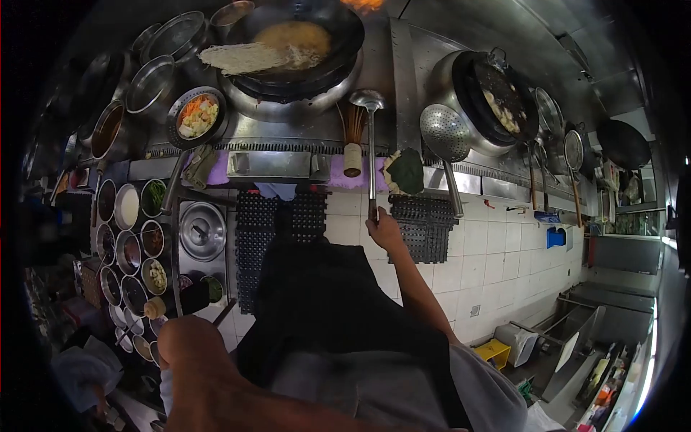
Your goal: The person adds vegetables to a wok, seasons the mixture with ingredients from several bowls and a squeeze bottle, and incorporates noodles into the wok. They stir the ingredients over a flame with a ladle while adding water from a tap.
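My right hand [383, 229] is closed around the handle end of a long metal ladle [371, 151]. The ladle's bowl points away from me, at the stove front beside a bamboo wok brush [353, 147]. Ahead and to the left, a large wok [349, 47] holds yellowish liquid, and a flat bundle of pale noodles [241, 59] lies across its rim. Near it, a perforated strainer [175, 129] contains chopped vegetables. My left arm [191, 353] is bent at the lower left, its hand out of sight.
Several round containers of ingredients [129, 205] stand on the left, next to a lidded steel pan [202, 230]. To the right are a perforated skimmer [445, 132] and a second wok [481, 93] with food in dark liquid. Black rubber mats [421, 234] cover part of the tiled floor.
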### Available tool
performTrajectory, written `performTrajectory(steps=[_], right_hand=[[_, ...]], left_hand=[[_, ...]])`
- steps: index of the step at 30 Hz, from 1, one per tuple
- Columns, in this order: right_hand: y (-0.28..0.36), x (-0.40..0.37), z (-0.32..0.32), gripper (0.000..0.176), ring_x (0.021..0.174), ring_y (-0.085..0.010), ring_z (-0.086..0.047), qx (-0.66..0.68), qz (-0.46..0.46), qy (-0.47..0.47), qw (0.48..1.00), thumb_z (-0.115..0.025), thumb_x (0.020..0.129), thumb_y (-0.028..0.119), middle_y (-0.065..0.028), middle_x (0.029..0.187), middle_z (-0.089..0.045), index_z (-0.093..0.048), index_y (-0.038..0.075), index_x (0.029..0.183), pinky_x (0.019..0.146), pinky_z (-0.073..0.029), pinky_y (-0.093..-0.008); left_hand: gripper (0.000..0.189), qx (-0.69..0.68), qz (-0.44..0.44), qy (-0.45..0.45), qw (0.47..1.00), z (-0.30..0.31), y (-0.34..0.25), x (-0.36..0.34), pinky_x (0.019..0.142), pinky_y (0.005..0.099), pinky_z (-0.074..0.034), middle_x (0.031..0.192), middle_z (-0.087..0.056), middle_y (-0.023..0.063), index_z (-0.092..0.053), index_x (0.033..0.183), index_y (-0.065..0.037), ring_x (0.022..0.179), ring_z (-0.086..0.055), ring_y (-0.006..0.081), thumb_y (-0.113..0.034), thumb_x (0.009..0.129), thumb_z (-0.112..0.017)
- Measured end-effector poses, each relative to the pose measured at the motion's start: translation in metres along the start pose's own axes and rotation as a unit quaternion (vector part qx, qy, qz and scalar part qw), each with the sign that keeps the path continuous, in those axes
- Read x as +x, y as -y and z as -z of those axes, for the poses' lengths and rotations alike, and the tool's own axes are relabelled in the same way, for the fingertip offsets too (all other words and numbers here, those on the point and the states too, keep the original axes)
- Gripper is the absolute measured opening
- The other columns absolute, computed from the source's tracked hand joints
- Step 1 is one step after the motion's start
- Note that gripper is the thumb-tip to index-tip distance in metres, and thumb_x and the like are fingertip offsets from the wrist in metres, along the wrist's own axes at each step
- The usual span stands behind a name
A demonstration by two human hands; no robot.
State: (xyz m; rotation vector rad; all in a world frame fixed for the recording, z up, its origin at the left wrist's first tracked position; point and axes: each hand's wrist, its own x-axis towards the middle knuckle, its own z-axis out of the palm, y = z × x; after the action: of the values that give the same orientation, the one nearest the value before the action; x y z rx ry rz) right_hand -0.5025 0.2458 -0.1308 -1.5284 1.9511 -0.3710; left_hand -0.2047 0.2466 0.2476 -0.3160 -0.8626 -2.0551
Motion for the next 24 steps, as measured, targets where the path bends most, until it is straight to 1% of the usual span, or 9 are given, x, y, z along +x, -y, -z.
performTrajectory(steps=[8, 9, 10, 11, 13, 16, 19, 21, 24], right_hand=[[0.004, 0.025, -0.021, 0.040, 0.049, -0.0188, -0.064, 0.181, -0.098, -0.059, 0.977, -0.068, 0.084, 0.022, -0.0123, 0.075, -0.065, -0.054, -0.001, 0.114, 0.047, -0.052, -0.0353], [0.003, 0.027, -0.022, 0.035, 0.046, -0.0201, -0.062, 0.184, -0.097, -0.066, 0.976, -0.067, 0.084, 0.022, -0.0139, 0.074, -0.064, -0.056, 0.000, 0.107, 0.043, -0.049, -0.0356], [-0.014, 0.036, -0.029, 0.038, 0.075, -0.0427, -0.067, 0.103, -0.086, -0.073, 0.988, -0.069, 0.083, 0.024, -0.0254, 0.085, -0.065, -0.056, -0.003, 0.107, 0.068, -0.052, -0.0494], [0.002, 0.032, -0.018, 0.035, 0.086, -0.0494, -0.063, 0.066, -0.058, -0.126, 0.988, -0.069, 0.083, 0.024, -0.0284, 0.087, -0.064, -0.055, -0.004, 0.099, 0.073, -0.050, -0.0528], [0.011, 0.032, -0.011, 0.030, 0.084, -0.0484, -0.064, 0.047, -0.055, -0.154, 0.985, -0.068, 0.084, 0.022, -0.0277, 0.085, -0.064, -0.056, -0.003, 0.095, 0.071, -0.050, -0.0519], [0.018, 0.035, -0.013, 0.023, 0.074, -0.0408, -0.064, 0.048, -0.062, -0.165, 0.983, -0.068, 0.082, 0.018, -0.0214, 0.077, -0.062, -0.060, -0.002, 0.091, 0.065, -0.049, -0.0470], [0.017, 0.038, -0.023, 0.019, 0.065, -0.0393, -0.058, 0.049, -0.069, -0.180, 0.980, -0.067, 0.081, 0.013, -0.0184, 0.067, -0.055, -0.053, 0.000, 0.080, 0.061, -0.045, -0.0462], [0.053, 0.031, -0.009, 0.023, 0.057, -0.0359, -0.052, 0.051, -0.068, -0.240, 0.967, -0.067, 0.080, 0.013, -0.0173, 0.063, -0.050, -0.050, 0.000, 0.073, 0.057, -0.042, -0.0454], [0.082, 0.011, 0.004, 0.027, 0.052, -0.0227, -0.043, 0.077, -0.052, -0.252, 0.963, -0.066, 0.081, 0.012, -0.0107, 0.057, -0.043, -0.046, 0.001, 0.069, 0.051, -0.035, -0.0420]], left_hand=[[0.069, 0.132, -0.012, 0.012, 0.991, 0.049, -0.052, 0.012, 0.096, 0.0426, -0.049, 0.113, -0.067, 0.0244, -0.046, 0.137, 0.011, 0.104, -0.067, 0.0310, -0.034, 0.090, -0.066], [0.067, 0.157, -0.011, 0.012, 0.987, 0.054, -0.064, 0.017, 0.095, 0.0422, -0.050, 0.112, -0.067, 0.0242, -0.048, 0.136, 0.011, 0.103, -0.068, 0.0307, -0.032, 0.089, -0.068], [0.065, 0.183, -0.010, 0.012, 0.983, 0.057, -0.076, 0.018, 0.093, 0.0418, -0.051, 0.110, -0.068, 0.0240, -0.049, 0.135, 0.012, 0.101, -0.069, 0.0304, -0.029, 0.089, -0.070], [0.060, 0.277, 0.063, -0.071, 0.956, 0.081, -0.091, 0.001, 0.097, 0.0386, -0.049, 0.109, -0.068, 0.0233, -0.049, 0.136, 0.011, 0.105, -0.067, 0.0304, -0.019, 0.089, -0.070], [0.056, 0.360, 0.187, -0.236, 0.883, 0.148, -0.080, -0.038, 0.095, 0.0347, -0.047, 0.111, -0.068, 0.0155, -0.052, 0.137, 0.004, 0.104, -0.065, 0.0223, -0.027, 0.092, -0.068], [0.044, 0.519, 0.394, -0.247, 0.717, 0.265, -0.049, -0.150, 0.085, 0.0320, -0.051, 0.104, -0.071, 0.0125, -0.058, 0.131, 0.001, 0.096, -0.066, 0.0164, -0.017, 0.092, -0.067], [0.034, 0.558, 0.409, -0.106, 0.715, 0.295, -0.096, -0.163, 0.081, 0.0307, -0.054, 0.098, -0.072, 0.0107, -0.062, 0.123, 0.003, 0.091, -0.068, 0.0146, -0.008, 0.091, -0.067], [0.025, 0.408, 0.300, -0.284, 0.814, 0.320, -0.148, -0.133, 0.079, 0.0292, -0.054, 0.096, -0.072, 0.0093, -0.066, 0.112, 0.004, 0.088, -0.069, 0.0143, -0.002, 0.088, -0.068], [0.018, 0.483, 0.156, -0.407, 0.760, 0.361, -0.241, -0.070, 0.079, 0.0272, -0.055, 0.094, -0.072, 0.0095, -0.067, 0.104, 0.006, 0.086, -0.069, 0.0147, 0.001, 0.087, -0.067]])
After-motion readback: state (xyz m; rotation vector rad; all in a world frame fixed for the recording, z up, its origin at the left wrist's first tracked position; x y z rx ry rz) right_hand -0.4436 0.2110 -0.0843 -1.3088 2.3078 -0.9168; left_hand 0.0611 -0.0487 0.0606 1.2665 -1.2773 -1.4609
